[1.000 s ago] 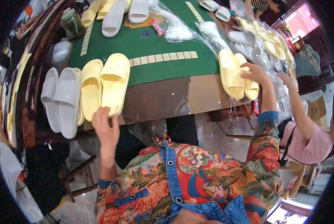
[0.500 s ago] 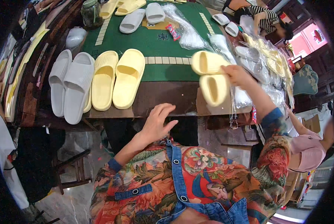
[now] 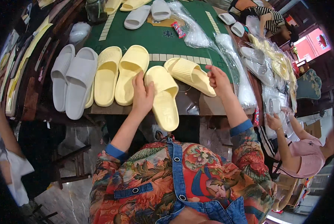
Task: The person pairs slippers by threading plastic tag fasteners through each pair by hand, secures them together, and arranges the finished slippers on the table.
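Note:
My left hand (image 3: 142,95) grips the left edge of a pale yellow slipper (image 3: 164,100) that lies sole-side toward me and hangs over the near edge of the table (image 3: 208,106). Close to its right, my right hand (image 3: 218,78) holds a second yellow slipper (image 3: 189,74) by its end, tilted across the table edge. The two slippers touch near their tops. Left of my left hand a pair of yellow slippers (image 3: 119,74) lies side by side, and further left a pair of grey slippers (image 3: 71,83).
A green mat (image 3: 155,39) covers the table, with more slippers (image 3: 146,13) at its far end, clear plastic bags (image 3: 230,59) and a glass jar (image 3: 96,9). A person in pink (image 3: 305,149) sits at the right with bagged slippers (image 3: 264,59); another person (image 3: 266,20) bends at the far right.
My right hand brought the two yellow slippers from the table's right side toward the middle. My left hand rose from the table edge and took hold of one slipper.

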Tool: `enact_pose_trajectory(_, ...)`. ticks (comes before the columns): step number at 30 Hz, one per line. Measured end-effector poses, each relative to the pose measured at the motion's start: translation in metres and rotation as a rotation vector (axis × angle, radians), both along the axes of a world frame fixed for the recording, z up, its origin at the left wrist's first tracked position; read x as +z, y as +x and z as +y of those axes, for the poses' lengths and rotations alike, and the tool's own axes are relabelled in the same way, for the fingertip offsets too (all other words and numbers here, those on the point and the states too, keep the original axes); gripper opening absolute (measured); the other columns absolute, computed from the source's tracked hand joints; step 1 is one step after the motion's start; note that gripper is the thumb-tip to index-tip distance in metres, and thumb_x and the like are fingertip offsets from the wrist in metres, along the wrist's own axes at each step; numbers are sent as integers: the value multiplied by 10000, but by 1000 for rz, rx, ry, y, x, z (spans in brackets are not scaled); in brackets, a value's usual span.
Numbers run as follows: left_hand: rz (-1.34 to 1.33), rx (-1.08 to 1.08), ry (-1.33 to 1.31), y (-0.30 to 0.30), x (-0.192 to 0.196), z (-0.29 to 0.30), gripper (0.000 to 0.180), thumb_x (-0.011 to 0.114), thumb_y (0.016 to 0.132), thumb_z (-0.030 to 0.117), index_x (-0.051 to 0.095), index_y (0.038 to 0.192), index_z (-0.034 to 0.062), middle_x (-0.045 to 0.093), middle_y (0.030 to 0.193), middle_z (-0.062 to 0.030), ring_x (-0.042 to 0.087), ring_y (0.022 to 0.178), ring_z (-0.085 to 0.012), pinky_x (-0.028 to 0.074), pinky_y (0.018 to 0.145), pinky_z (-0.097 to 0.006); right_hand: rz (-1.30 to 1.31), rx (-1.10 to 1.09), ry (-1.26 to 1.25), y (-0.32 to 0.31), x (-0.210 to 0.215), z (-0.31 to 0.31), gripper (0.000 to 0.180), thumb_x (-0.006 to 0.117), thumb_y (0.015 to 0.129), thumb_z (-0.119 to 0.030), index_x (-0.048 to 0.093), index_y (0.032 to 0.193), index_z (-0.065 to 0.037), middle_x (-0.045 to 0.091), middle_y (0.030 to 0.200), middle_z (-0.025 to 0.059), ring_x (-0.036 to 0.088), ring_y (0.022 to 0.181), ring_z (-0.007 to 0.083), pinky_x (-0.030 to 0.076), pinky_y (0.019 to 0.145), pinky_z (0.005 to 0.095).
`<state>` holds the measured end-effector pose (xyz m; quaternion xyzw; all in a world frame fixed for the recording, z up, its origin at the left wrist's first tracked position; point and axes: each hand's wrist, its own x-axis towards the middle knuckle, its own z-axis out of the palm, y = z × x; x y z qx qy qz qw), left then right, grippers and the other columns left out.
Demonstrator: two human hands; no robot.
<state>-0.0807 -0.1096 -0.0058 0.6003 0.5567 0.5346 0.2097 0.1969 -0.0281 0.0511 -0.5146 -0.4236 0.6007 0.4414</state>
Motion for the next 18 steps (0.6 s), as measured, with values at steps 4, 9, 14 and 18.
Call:
enact_pose_trajectory(4,422,-43,21,21,4,-16,542,568,808,125,333,1277,-12,316,1273,-240,309,1188,-408,256,999,-465,-89,21,-21,1,-6,-6,278,529,881,-277,597,985,-29,545,740,0,376,497,40,283,415,175)
enact_pose_trajectory(9,517,-52,114,31,-8,18,592,623,727,184,379,1234,1,361,1242,-210,306,1200,-393,237,995,-486,-675,170,419,-45,-40,-10,317,646,777,-280,631,876,20,646,764,75,581,656,120,463,603,251)
enact_pose_trajectory(14,566,-190,16,19,20,44,503,537,776,275,440,1193,12,424,1207,-188,387,1150,-347,302,951,-454,-528,203,338,-62,-32,-29,235,613,804,-207,631,881,13,647,745,99,601,661,129,475,613,278)
enact_pose_trajectory(18,326,-172,-98,26,31,94,372,540,787,293,580,1043,25,563,1038,-168,513,1018,-327,365,891,-455,-506,208,287,-59,-39,-29,228,609,804,-211,631,880,3,645,740,92,594,641,121,472,607,277)
